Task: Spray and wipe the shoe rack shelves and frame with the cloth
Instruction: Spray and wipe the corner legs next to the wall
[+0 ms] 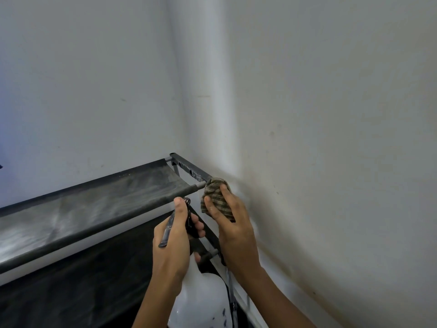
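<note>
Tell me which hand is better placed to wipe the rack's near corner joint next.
The right hand: it holds the striped brown cloth against the grey metal side bar at that corner. The left hand grips the white spray bottle.

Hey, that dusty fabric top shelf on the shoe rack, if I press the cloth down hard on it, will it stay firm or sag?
The top shelf looks like fabric stretched between two rails, so it would probably sag mid-span and feel firm only near the rails. The frame looks slim, so hard pushing might rock it. The cloth, bunched in the right hand, seems soft.

Dim, soft light; slight blur, edges curved.
</note>
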`<state>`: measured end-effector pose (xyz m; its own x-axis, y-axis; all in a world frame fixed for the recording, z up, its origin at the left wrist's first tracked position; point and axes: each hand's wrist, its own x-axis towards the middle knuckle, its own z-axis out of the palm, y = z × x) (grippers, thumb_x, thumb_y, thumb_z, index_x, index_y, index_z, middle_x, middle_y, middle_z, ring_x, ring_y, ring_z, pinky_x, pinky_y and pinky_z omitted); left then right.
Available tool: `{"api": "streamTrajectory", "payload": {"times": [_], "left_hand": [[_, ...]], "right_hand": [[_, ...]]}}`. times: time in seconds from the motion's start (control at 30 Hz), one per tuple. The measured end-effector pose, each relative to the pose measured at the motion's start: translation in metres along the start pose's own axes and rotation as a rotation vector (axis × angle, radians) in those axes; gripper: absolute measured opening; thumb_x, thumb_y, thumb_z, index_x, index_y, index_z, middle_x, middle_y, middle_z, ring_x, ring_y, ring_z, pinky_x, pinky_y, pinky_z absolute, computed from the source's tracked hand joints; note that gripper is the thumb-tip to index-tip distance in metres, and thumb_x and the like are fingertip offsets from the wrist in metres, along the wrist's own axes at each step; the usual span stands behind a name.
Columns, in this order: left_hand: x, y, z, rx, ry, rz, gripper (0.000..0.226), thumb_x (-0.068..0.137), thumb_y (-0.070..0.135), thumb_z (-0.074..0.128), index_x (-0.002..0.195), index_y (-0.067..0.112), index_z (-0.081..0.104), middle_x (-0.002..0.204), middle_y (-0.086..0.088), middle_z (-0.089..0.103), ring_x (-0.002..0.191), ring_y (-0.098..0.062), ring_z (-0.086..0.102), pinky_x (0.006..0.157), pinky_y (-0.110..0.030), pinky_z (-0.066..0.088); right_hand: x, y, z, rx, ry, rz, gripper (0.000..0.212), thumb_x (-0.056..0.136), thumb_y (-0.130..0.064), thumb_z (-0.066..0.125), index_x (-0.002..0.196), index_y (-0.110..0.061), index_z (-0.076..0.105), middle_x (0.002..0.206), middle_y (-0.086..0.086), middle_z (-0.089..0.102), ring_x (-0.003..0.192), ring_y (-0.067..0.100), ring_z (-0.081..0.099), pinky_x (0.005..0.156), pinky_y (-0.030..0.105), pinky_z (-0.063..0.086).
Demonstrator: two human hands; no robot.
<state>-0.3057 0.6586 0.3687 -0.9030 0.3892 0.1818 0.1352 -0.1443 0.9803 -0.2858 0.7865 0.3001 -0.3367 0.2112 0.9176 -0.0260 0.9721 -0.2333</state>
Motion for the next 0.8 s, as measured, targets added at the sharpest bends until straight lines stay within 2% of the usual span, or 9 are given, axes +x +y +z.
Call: {"api": "streamTrajectory", "payload": {"times": [0.1, 0.2, 0.27, 0.3, 0.37, 0.43, 0.53, 0.67, 0.8], "left_hand": [[-0.004, 0.002, 0.000, -0.002, -0.010, -0.004, 0.063, 0.073, 0.071, 0.043, 0.071, 0.011, 0.064, 0.064, -0.006, 0.066, 0.063, -0.020, 0.063, 0.051, -0.032, 0.048], [-0.005, 0.004, -0.002, -0.005, -0.003, -0.010, 0.065, 0.072, 0.072, 0.043, 0.071, 0.010, 0.063, 0.063, -0.005, 0.066, 0.062, -0.018, 0.063, 0.042, -0.027, 0.043], [-0.004, 0.005, -0.004, -0.015, 0.000, -0.015, 0.065, 0.073, 0.072, 0.043, 0.072, 0.010, 0.063, 0.063, -0.003, 0.066, 0.064, -0.019, 0.063, 0.042, -0.028, 0.042], [-0.004, 0.005, -0.005, -0.014, 0.000, -0.012, 0.065, 0.073, 0.072, 0.043, 0.072, 0.011, 0.063, 0.064, -0.002, 0.066, 0.064, -0.019, 0.064, 0.042, -0.028, 0.043], [-0.003, 0.005, -0.005, -0.010, -0.001, -0.007, 0.065, 0.072, 0.073, 0.043, 0.071, 0.011, 0.063, 0.063, -0.001, 0.067, 0.063, -0.018, 0.064, 0.042, -0.027, 0.043], [-0.003, 0.004, -0.003, -0.001, -0.005, 0.001, 0.065, 0.070, 0.074, 0.043, 0.071, 0.012, 0.064, 0.063, -0.002, 0.067, 0.063, -0.017, 0.064, 0.044, -0.028, 0.045], [-0.004, 0.004, -0.002, 0.002, -0.008, 0.010, 0.064, 0.068, 0.074, 0.044, 0.071, 0.013, 0.063, 0.064, -0.002, 0.067, 0.064, -0.019, 0.064, 0.043, -0.029, 0.045], [-0.002, 0.002, -0.001, 0.000, -0.019, 0.014, 0.065, 0.069, 0.073, 0.044, 0.073, 0.011, 0.062, 0.065, -0.003, 0.066, 0.068, -0.024, 0.063, 0.058, -0.038, 0.049], [-0.003, -0.001, 0.002, 0.042, -0.020, 0.030, 0.066, 0.071, 0.074, 0.042, 0.070, 0.012, 0.063, 0.065, -0.006, 0.067, 0.065, -0.021, 0.064, 0.048, -0.032, 0.047]], "right_hand": [[0.005, -0.007, -0.004, 0.207, 0.105, 0.106, 0.045, 0.085, 0.004, 0.060, 0.125, -0.018, 0.061, 0.141, -0.001, 0.044, 0.125, 0.014, 0.047, 0.101, 0.028, 0.045], [0.021, -0.024, -0.012, 0.611, 0.391, 0.547, 0.057, 0.076, 0.024, 0.050, 0.114, -0.016, 0.066, 0.128, 0.006, 0.057, 0.116, 0.005, 0.054, 0.093, 0.013, 0.046], [0.023, -0.026, -0.015, 0.563, 0.594, 0.660, 0.056, 0.079, 0.019, 0.047, 0.118, -0.018, 0.061, 0.124, 0.007, 0.059, 0.115, 0.013, 0.056, 0.094, 0.018, 0.048], [0.021, -0.024, -0.016, 0.488, 0.603, 0.592, 0.053, 0.082, 0.014, 0.048, 0.122, -0.018, 0.059, 0.125, 0.005, 0.057, 0.116, 0.014, 0.055, 0.096, 0.022, 0.047], [0.015, -0.017, -0.016, 0.319, 0.373, 0.290, 0.052, 0.083, 0.008, 0.057, 0.126, -0.019, 0.058, 0.130, 0.003, 0.054, 0.115, 0.016, 0.055, 0.095, 0.026, 0.049], [0.003, -0.008, -0.012, 0.008, 0.095, 0.010, 0.058, 0.074, 0.006, 0.072, 0.124, -0.020, 0.062, 0.131, 0.004, 0.052, 0.108, 0.024, 0.059, 0.081, 0.030, 0.056], [-0.026, 0.000, -0.008, -0.111, -0.123, 0.027, 0.065, 0.061, 0.002, 0.084, 0.119, -0.021, 0.067, 0.127, 0.006, 0.056, 0.103, 0.026, 0.063, 0.071, 0.030, 0.059], [-0.061, 0.008, -0.018, -0.059, -0.180, 0.116, 0.057, 0.053, 0.004, 0.088, 0.103, -0.019, 0.075, 0.112, 0.007, 0.068, 0.093, 0.027, 0.067, 0.068, 0.032, 0.060], [-0.032, 0.001, -0.027, -0.001, 0.013, 0.134, 0.048, 0.063, 0.006, 0.082, 0.106, -0.013, 0.072, 0.113, 0.009, 0.067, 0.096, 0.029, 0.064, 0.077, 0.032, 0.056]]}}
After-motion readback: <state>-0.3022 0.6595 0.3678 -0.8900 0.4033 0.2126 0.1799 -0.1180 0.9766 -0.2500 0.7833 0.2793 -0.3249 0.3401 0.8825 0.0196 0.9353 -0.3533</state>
